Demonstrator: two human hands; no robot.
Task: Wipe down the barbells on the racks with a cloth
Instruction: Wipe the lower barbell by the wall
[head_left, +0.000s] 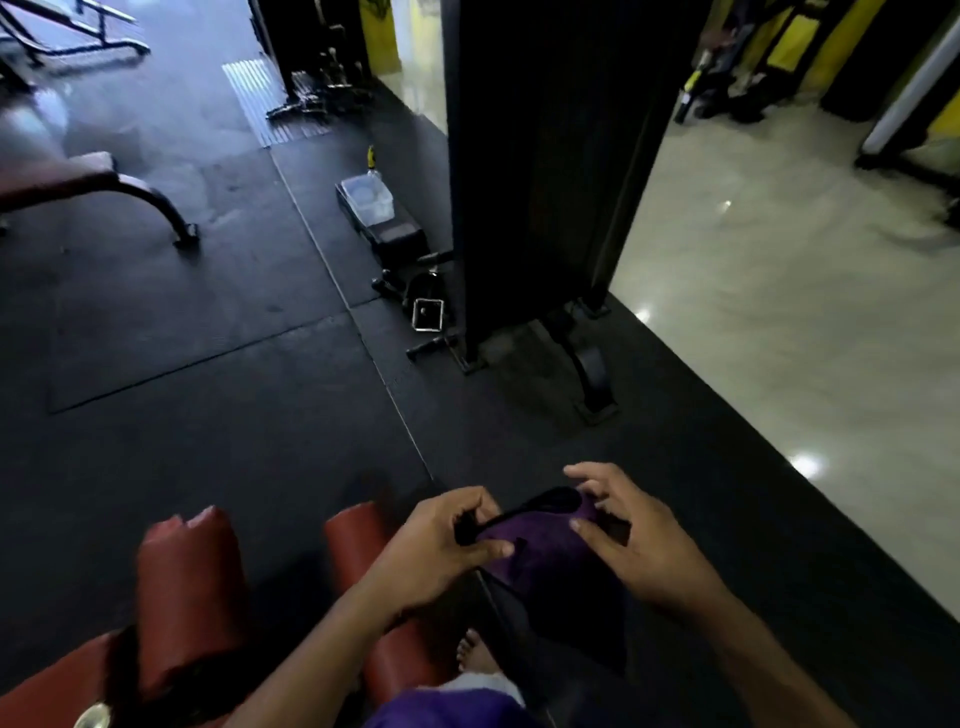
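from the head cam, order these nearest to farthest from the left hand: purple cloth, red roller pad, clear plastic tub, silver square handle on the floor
Measured from the left hand:
1. Purple cloth, pinched in its fingers.
2. Red roller pad, just to the hand's left.
3. Silver square handle, on the floor ahead by the black machine's base.
4. Clear plastic tub, farther back on a black bench.

cloth (540, 545): purple, with a black edge
roller pads (187, 587): reddish-brown
bench seat (57, 179): dark maroon, on a black curved leg
rubber floor mats (208, 312): black, with faint speckling and thin pale seams
ribbed mat (270, 101): grey, striped with fine parallel lines
tiled floor (779, 291): pale cream, glossy, with white light spots
machine column (550, 156): black
container (370, 198): translucent white
far panels (789, 47): yellow
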